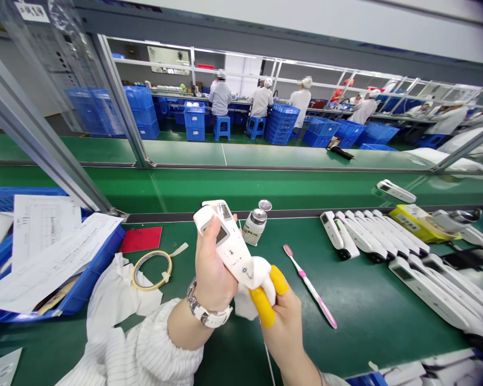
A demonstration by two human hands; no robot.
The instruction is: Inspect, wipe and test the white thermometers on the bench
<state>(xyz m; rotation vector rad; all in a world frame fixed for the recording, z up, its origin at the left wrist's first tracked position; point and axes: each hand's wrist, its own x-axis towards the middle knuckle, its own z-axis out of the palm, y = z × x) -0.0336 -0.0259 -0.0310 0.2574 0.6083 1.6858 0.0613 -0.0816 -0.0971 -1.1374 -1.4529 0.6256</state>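
Across the lower half of the frame: green bench point(362, 305), blue bin point(92, 283) at its left, rows of white devices point(380, 234) at its right. At centre, left hand point(214, 271) grips one more white device point(234, 252), tilted, screen point(220, 234) facing up; right hand point(282, 317), yellow covers point(262, 307) on thumb and finger, pinches a white cloth point(261, 274) against that device's lower end. Nearby: pink-and-white toothbrush point(308, 283) right of the hands, tape roll point(168, 266) left of them, bottle point(254, 229) with raised cap point(265, 205) just beyond the device.

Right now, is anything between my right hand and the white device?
Yes, the white cloth: your right hand pinches it in yellow-covered fingers, against the near end of the white device in your left hand. Nothing else visible intervenes.
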